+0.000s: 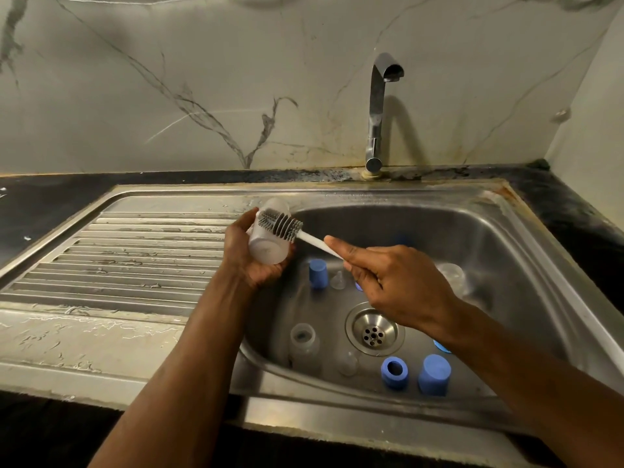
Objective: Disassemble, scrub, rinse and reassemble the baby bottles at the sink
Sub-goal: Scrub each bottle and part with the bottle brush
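Observation:
My left hand (pixel 248 256) grips a clear baby bottle body (pixel 268 246) over the left rim of the sink (pixel 526 238). My right hand (pixel 388 282) holds the white handle of a bottle brush (pixel 287 226), whose grey bristle head lies against the bottle's side. In the basin lie another clear bottle (pixel 304 346), a third bottle (pixel 452 275) at the right, two clear teats (pixel 338 280) (pixel 347 363), a blue cap (pixel 318 272) at the back, a blue collar ring (pixel 394 368) and a blue cap (pixel 434 374) at the front.
The chrome tap (pixel 376 113) stands behind the basin with no water running. The drain (pixel 373 332) sits in the basin's middle. A wet ribbed draining board (pixel 128 255) spreads to the left. Black counter (pixel 574 214) borders the sink.

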